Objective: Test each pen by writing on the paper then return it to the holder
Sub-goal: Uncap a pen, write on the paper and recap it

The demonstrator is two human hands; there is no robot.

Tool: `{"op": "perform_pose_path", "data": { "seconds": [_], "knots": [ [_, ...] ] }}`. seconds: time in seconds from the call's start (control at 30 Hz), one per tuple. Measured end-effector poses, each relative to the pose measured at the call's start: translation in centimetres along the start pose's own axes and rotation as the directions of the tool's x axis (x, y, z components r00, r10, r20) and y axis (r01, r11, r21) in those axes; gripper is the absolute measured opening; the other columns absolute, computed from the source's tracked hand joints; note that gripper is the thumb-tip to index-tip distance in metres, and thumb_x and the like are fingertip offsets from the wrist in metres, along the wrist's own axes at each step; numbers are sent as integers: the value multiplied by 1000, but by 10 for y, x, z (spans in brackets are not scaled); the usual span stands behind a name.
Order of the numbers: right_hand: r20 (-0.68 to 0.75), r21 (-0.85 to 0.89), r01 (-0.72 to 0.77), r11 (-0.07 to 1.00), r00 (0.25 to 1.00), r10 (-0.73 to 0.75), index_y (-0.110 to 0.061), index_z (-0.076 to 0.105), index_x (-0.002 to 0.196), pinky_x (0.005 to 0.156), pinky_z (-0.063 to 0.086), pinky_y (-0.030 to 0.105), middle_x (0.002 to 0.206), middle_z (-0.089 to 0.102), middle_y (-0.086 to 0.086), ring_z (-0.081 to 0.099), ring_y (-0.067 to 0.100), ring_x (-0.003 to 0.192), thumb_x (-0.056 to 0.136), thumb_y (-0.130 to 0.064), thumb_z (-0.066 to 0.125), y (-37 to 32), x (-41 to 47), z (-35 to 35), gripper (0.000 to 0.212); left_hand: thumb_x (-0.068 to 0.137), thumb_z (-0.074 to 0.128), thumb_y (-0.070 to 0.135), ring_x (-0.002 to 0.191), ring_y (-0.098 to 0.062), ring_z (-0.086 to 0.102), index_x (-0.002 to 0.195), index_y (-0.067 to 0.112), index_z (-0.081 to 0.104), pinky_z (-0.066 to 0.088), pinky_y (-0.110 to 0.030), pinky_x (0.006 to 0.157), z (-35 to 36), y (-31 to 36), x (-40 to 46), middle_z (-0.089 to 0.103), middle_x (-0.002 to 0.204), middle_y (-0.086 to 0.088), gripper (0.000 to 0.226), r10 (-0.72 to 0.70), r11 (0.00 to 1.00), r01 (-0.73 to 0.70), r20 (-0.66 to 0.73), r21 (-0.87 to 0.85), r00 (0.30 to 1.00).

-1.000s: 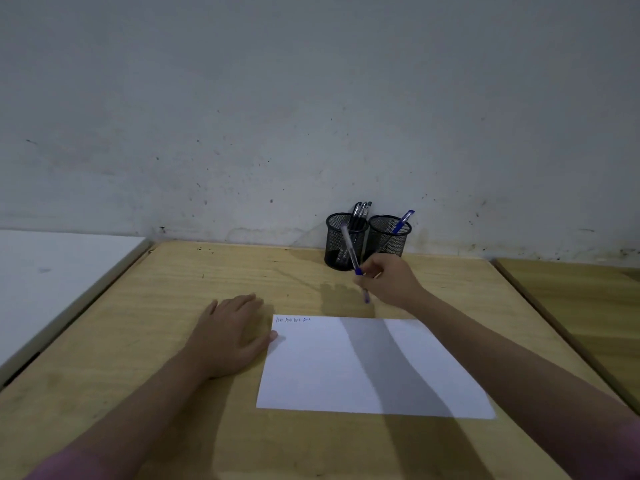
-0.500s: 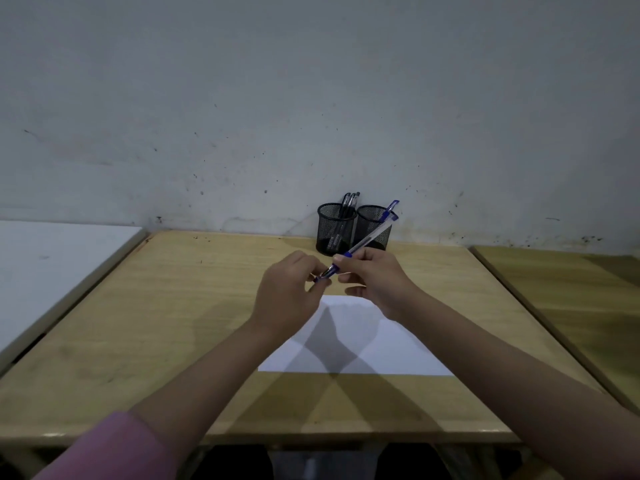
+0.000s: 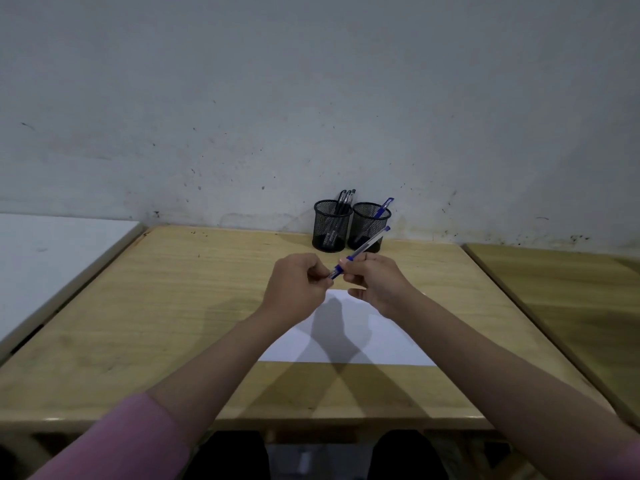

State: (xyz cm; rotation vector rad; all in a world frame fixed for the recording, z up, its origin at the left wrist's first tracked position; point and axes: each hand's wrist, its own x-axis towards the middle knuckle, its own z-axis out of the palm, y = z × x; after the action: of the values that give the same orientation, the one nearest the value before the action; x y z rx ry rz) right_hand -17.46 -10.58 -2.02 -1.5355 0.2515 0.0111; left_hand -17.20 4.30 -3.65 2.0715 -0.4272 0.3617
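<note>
A clear pen with blue ends (image 3: 367, 245) is held slanted above the table between both hands. My right hand (image 3: 377, 282) grips its barrel near the middle. My left hand (image 3: 298, 287) pinches the lower blue end, probably the cap. A white sheet of paper (image 3: 374, 341) lies on the wooden table under my hands, partly in their shadow. Two black mesh holders stand by the wall: the left holder (image 3: 331, 226) has several dark pens, the right holder (image 3: 369, 225) has one blue pen (image 3: 385, 206).
The wooden table (image 3: 173, 299) ends at a near edge below my forearms. A white surface (image 3: 52, 247) adjoins it on the left and another wooden table (image 3: 571, 292) on the right. A scuffed grey wall rises behind the holders.
A second ago my left hand lay flat beside the paper while my right held the pen alone. My left hand rose and took hold of the pen's lower end; the view tilted back.
</note>
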Motion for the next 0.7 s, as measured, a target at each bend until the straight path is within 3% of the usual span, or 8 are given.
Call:
{"op": "perform_pose_path", "data": {
  "seconds": [0.17,0.27,0.33,0.37,0.43,0.5,0.57,0.7],
  "knots": [
    [14,94,-78,993,997,77,-12,52,70,61,40,28,59,48,2,45,11,52,88,-3,58,4,8,7,20,73,69,6,57,-7,58,67,9,67,44,-16,53,-1,4,-2,63,62,4,7,-24,999,23,8,39,1000],
    [-232,414,-56,909,959,165,-12,52,74,42,39,17,52,51,1,43,5,32,89,1,52,-7,34,-25,20,72,67,4,56,-8,59,60,14,63,43,-12,50,-18,-1,-15,64,61,7,16,-30,998,26,49,65,998],
    [-408,384,23,923,901,147,-11,54,81,45,42,22,58,51,2,44,4,32,89,-2,55,-13,45,-57,12,72,67,4,57,-9,59,61,12,64,43,-12,53,-39,-12,-25,66,62,4,13,-34,996,32,16,88,999],
    [-423,347,33,937,898,125,-9,54,82,48,41,25,60,50,2,43,4,33,89,-3,56,-13,47,-66,10,72,67,4,58,-8,60,63,11,65,42,-11,53,-49,-21,-25,66,63,2,11,-48,994,51,-36,92,998],
    [-353,306,27,952,931,87,-7,54,76,51,38,26,61,49,3,42,4,33,89,-2,58,-9,46,-65,14,73,69,7,63,-8,61,68,12,67,40,-9,55,-66,-45,-20,65,65,4,8,-120,985,137,-151,106,981],
    [-263,279,12,960,963,65,-7,54,71,52,38,26,60,48,4,42,4,35,88,-1,59,2,41,-46,18,74,70,9,69,-14,62,74,11,68,41,-16,61,-74,-70,-14,64,69,3,3,-209,960,242,-211,141,955],
    [-187,268,-14,963,980,66,-8,55,72,53,38,26,61,49,4,43,6,41,88,-1,58,14,36,-28,17,74,70,11,76,-20,63,77,11,68,42,-24,68,-77,-96,-12,66,75,-2,3,-268,930,313,-227,191,936],
    [-134,47,10,999,991,-4,-9,61,78,63,47,30,66,58,4,51,12,58,87,-12,66,38,29,-7,10,76,66,18,87,-25,61,79,19,68,50,-35,78,-73,-122,-13,68,90,-5,4,-333,870,387,-214,307,918]
  ]
}}
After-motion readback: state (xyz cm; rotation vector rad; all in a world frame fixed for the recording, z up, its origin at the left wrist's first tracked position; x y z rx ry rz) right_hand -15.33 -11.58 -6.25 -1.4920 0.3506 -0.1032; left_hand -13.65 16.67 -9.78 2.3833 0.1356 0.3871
